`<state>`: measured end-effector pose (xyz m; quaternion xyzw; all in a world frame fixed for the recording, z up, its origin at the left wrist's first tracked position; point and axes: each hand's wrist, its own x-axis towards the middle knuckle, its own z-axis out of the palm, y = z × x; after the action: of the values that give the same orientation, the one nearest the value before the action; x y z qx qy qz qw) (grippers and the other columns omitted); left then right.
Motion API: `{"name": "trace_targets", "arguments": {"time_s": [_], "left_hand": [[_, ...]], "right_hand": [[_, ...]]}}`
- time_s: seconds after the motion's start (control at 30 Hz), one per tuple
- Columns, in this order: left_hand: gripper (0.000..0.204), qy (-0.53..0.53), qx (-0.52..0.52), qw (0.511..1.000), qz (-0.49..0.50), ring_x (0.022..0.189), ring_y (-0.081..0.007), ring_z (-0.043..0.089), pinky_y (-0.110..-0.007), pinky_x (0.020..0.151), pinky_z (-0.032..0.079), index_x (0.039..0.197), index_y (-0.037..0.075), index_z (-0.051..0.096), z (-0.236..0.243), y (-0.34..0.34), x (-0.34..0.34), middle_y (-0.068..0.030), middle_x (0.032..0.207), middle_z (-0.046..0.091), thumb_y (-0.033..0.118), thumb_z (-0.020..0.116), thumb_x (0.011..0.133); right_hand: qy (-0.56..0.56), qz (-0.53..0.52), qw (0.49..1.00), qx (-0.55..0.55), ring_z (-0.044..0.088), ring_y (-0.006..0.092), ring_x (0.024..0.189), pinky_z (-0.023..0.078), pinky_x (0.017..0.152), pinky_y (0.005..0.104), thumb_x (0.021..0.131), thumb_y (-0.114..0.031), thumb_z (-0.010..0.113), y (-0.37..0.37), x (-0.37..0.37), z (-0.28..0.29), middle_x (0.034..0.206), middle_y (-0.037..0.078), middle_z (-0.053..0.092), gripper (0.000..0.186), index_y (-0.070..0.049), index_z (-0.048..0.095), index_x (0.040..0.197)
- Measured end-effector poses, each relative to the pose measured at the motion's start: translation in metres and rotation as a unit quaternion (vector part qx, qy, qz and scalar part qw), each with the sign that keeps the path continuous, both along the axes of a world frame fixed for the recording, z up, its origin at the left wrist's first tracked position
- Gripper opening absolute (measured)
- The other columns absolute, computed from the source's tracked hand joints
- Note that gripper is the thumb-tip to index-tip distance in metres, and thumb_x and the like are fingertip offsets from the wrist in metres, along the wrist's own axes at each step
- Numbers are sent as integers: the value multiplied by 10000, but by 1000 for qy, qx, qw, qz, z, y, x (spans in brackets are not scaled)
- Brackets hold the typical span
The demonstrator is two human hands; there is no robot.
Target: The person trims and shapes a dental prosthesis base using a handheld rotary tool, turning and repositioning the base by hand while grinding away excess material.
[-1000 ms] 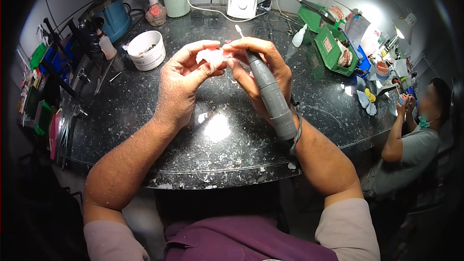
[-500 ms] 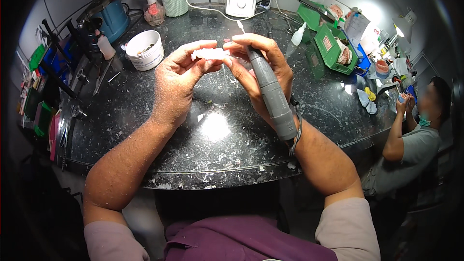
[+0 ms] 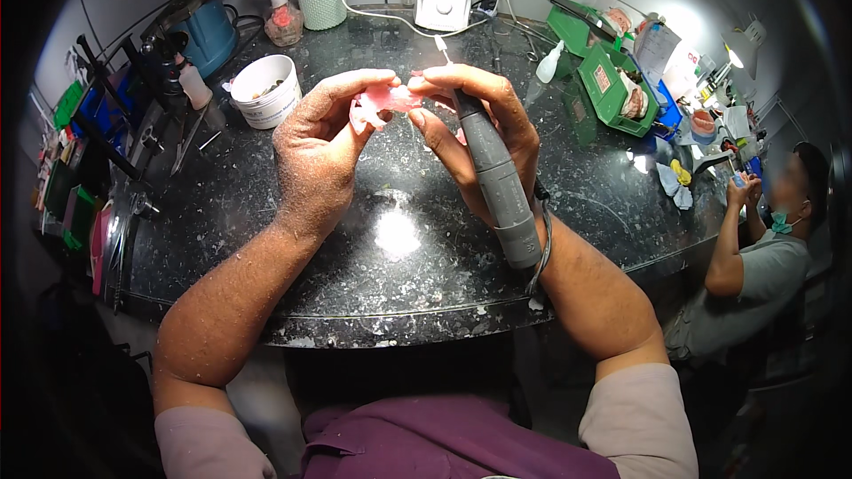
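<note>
The fingers point(image 3: 351, 84) of the left hand point(image 3: 315, 160) are closed in a pinch, index finger above and thumb below, gripping the pink piece point(image 3: 382, 105). In the head view, we find the right hand point(image 3: 497, 133) wrapped around the grey handpiece point(image 3: 506, 195), its index fingertip meeting the pink piece and its thumb tip just beside it. Taking the white tub point(image 3: 266, 113) as landmark, we locate the pink piece to its right, raised above the table point(image 3: 435, 279). The piece is irregular and brightly lit, with a curved, notched outline; its finer detail is too small to read. The pale bit point(image 3: 442, 46) of the handpiece points to the far side, right of the tub and apart from the piece.

We note open table between the forearms, nearer than the tub and to its right. The table's near edge runs well nearer than the tub; the green box point(image 3: 612, 93) bounds the space far to the tub's right. The surface is black, scattered with pale specks, and carries a bright glare. Beyond the tub stand a pale green pot point(image 3: 322, 7) and, farther right, a white control box point(image 3: 442, 6). At the tub's far right, we see a co-worker point(image 3: 768, 270) seated.
</note>
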<state>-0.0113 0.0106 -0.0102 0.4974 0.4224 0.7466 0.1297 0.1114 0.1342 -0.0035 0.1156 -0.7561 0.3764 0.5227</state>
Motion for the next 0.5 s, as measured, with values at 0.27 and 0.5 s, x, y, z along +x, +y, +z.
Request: {"name": "trace_targets", "arguments": {"time_s": [0.27, 0.5], "left_hand": [[259, -9, -63, 998, 22, 1061, -151, 631, -290, 952, 505, 1197, -9, 603, 8, -3, 6, -99, 1139, 657, 1, 607, 939], [270, -64, -103, 992, -47, 1024, -135, 636, -275, 926, 509, 1198, 2, 598, 10, 0, 6, -86, 1103, 665, 32, 636, 932]], "right_hand": [[24, -22, 998, -46, 673, 162, 988, 551, 848, 281, 847, 36, 708, -3, 0, 2, 1049, 101, 677, 354, -43, 593, 1172], [-13, -10, 992, -127, 651, 109, 918, 546, 813, 247, 869, 15, 697, 1, 3, 2, 1000, 79, 678, 337, -48, 590, 1182]]}}
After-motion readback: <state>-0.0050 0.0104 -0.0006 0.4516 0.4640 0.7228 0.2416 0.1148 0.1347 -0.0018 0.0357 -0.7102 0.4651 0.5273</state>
